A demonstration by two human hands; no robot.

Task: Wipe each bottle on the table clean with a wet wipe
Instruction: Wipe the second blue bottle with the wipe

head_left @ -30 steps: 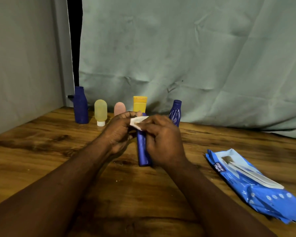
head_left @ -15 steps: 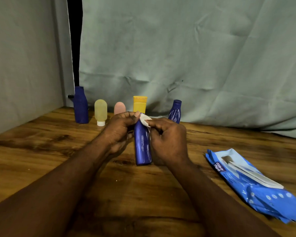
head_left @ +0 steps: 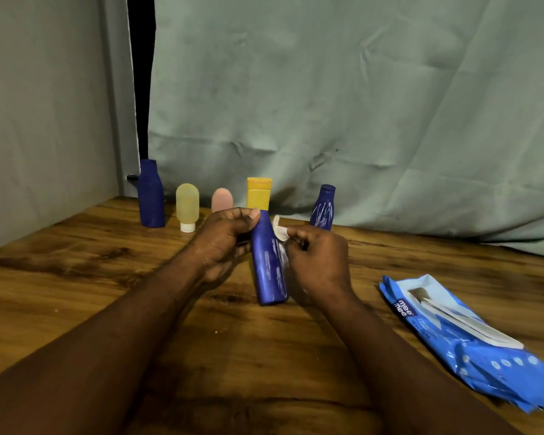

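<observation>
The right hand (head_left: 319,262), pinching the white wet wipe (head_left: 280,232), has shifted from cap to side of the blue plastic bottle (head_left: 269,268) gripped by the left hand (head_left: 223,243).

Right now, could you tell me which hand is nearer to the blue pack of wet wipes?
The right. The right hand, pinching a wipe, sits between the held blue bottle and the pack; the left hand grips the bottle's top on the far side.
</observation>
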